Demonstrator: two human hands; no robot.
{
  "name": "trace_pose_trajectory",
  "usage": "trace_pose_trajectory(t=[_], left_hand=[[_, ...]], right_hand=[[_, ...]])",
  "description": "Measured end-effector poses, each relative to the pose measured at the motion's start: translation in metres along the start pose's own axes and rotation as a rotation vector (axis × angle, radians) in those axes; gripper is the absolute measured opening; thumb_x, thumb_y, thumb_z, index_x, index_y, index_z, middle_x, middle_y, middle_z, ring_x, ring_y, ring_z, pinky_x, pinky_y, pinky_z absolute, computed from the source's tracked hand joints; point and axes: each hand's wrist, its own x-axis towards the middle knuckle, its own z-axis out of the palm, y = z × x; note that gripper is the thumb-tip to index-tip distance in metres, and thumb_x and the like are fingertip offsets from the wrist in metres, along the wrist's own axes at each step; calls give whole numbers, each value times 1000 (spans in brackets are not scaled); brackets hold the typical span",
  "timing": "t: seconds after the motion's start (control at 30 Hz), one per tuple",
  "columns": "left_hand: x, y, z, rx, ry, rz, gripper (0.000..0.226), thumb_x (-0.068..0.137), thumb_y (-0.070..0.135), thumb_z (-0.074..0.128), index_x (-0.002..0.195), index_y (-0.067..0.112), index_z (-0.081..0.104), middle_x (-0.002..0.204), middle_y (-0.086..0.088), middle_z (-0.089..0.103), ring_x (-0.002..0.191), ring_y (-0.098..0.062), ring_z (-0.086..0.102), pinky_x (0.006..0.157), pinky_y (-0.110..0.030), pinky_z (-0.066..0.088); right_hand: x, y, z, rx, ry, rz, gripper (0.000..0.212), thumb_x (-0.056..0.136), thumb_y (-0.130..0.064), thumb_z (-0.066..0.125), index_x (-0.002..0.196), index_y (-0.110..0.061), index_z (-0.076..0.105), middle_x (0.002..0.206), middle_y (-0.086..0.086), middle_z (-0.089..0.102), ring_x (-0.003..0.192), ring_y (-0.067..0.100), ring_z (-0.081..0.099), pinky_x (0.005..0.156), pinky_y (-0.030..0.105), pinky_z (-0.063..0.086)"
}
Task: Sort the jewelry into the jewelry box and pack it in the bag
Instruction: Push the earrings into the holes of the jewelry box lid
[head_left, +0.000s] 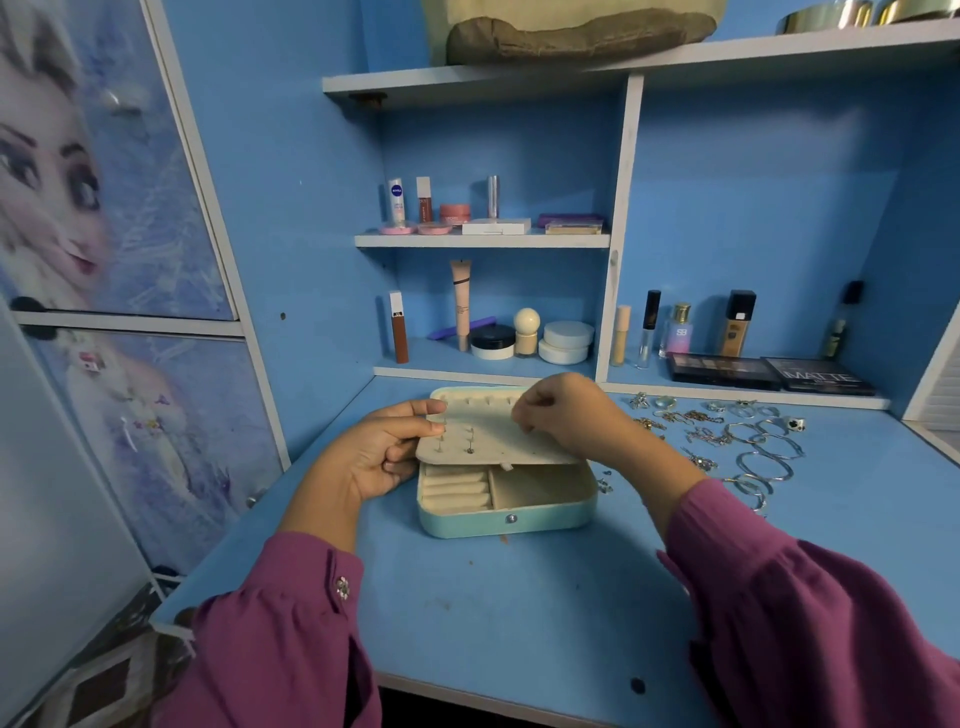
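Blue desk (519, 597) carries it all, shelves of cosmetics (519, 338) behind. Teal jewelry box (506, 519) sits open mid-desk, its cream earring panel (493, 436) lifted flat over the compartments. Her left hand (384, 452) pinches the panel's left edge, steadying it. Her right hand (566, 410) curls at the panel's far right, fingertips pinched; whether a stud is in them, I cannot tell. Best keep the panel level and press straight into a free hole. Hoops, rings and chains (737, 441) wait just beside the box, near her right sleeve (779, 597), easily swept.
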Motion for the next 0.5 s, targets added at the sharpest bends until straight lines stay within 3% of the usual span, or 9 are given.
trace_pose_trajectory(t=[0.1,0.27,0.5], left_hand=[[-2,0,0,8,-4,1,24,88,-7,51,100,11,60,47,5,44,25,-2,25,27,-11,18],[-2,1,0,-1,-5,-3,25,88,-8,50,101,11,59,43,7,39,25,-2,24,28,-11,17],[-3,1,2,3,0,-4,25,87,-8,51,103,11,59,42,7,41,25,-2,24,27,-11,17]], right_hand=[[15,-12,13,-18,-36,-34,28,90,-15,58,64,-24,63,94,0,72,73,8,57,63,20,42],[32,-19,22,-18,-96,-16,23,89,-13,58,70,-21,67,90,-3,72,86,14,64,83,31,53],[39,-21,20,-26,-171,-20,14,90,-14,60,81,-19,70,85,-6,68,79,8,61,77,23,50]])
